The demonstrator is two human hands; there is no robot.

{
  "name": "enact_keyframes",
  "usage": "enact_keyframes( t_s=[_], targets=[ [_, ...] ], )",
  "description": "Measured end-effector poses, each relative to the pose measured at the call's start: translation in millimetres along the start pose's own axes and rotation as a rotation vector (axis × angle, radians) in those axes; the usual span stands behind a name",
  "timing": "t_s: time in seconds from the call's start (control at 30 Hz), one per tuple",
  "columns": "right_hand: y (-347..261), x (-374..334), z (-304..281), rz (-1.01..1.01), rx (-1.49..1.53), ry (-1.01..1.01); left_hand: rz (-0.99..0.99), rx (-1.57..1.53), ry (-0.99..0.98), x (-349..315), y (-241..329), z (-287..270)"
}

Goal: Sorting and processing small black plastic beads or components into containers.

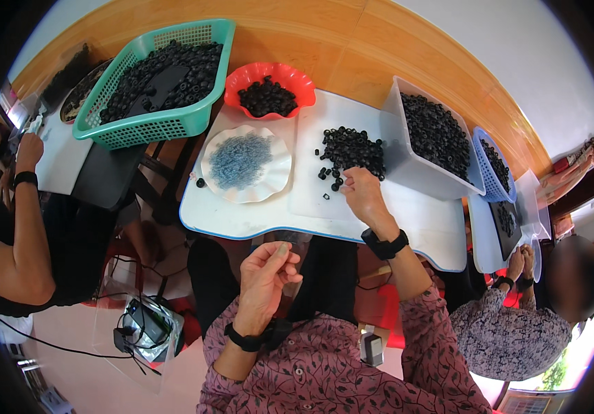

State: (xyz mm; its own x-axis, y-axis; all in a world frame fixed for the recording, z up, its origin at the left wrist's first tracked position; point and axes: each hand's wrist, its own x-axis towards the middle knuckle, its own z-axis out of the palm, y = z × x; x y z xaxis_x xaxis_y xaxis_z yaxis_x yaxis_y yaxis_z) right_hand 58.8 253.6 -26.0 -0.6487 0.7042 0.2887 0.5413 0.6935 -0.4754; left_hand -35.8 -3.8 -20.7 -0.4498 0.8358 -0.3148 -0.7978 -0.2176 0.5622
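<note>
Small black ring-like pieces (353,149) lie loose in one heap on the white table (242,219), some scattered at its near left side

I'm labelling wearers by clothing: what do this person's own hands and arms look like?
The left hand and right hand are ungloved, each with a black wristband. The sleeves, dusty mauve with dark leaf prints, stop short of the wristbands.

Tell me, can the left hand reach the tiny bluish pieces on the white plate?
Probably yes. The left hand is close to the table, nothing seems to stand between it and the white plate, and the tiny bluish pieces lie uncovered. The right hand is aside, at the black pieces.
</note>
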Motion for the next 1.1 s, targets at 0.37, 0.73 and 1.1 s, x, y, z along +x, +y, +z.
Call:
enact_keyframes(
  t_s=[0.37,0.73,1.1],
  targets=[
    [-40.2,-31.2,-0.3,-0.106,0.152,-0.074,-0.051,-0.009,0.004,10.9,-6.5,-2.9],
    [-38.3,-32.6,14.5,-0.043,-0.031,-0.062,-0.025,-0.021,0.022,10.1,-0.8,-11.4],
    [-3.1,-31.0,-7.7,0.082,-0.045,-0.021,-0.034,-0.024,0.018,13.2,-1.5,-11.8]
  ],
)
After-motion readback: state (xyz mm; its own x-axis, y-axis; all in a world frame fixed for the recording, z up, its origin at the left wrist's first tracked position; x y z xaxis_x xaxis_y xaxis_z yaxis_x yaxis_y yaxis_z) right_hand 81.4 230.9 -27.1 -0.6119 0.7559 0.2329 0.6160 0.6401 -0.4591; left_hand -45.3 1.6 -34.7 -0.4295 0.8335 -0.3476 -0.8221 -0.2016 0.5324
